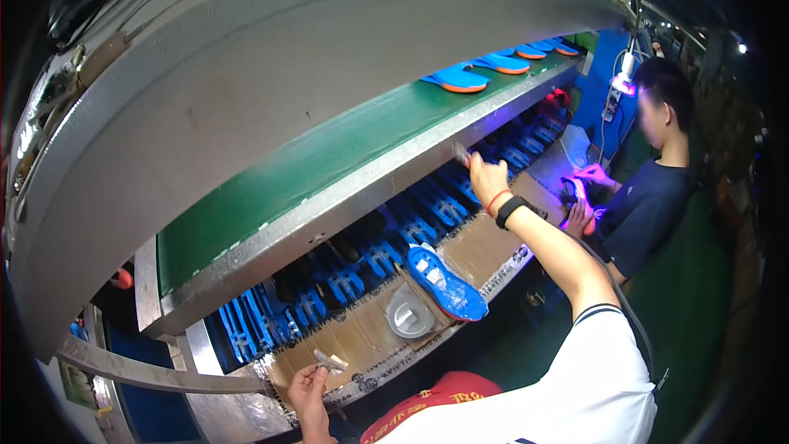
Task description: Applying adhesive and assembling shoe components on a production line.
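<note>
My right hand (486,179), with a black watch and a red band on its wrist, is stretched out to the edge of the metal conveyor frame (353,197) and grips a small brush (460,154). Low at the near edge, my left hand (306,389) pinches a small pale piece (329,360) over the cardboard-covered ledge (485,251). A blue shoe sole (448,284) lies on that ledge between my hands, with a grey shallow bowl (408,312) beside it.
A green belt (288,189) carries blue and orange soles (460,78) away at the upper level. Blue holders (362,267) run along the lower level. A person in a dark shirt (649,205) handles a shoe part (575,191) under a violet lamp (623,82) at the right.
</note>
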`<action>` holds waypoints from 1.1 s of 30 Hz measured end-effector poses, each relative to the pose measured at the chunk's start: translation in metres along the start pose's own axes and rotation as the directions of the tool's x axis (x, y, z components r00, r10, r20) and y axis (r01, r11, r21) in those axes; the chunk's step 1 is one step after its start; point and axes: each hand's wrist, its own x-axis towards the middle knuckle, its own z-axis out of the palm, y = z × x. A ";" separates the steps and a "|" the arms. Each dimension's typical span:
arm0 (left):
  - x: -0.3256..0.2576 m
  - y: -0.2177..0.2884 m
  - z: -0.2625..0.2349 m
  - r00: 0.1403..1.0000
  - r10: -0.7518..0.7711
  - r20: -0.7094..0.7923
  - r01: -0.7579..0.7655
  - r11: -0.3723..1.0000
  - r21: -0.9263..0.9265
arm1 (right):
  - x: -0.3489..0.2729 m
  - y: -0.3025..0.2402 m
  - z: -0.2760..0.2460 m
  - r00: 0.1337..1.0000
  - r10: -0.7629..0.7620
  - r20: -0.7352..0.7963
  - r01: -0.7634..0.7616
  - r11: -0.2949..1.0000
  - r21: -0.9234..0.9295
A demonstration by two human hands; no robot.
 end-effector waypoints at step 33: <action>0.000 0.007 0.014 0.999 0.045 0.028 -0.047 0.996 0.072 | 0.035 0.013 -0.004 0.995 0.097 0.013 -0.097 0.995 0.039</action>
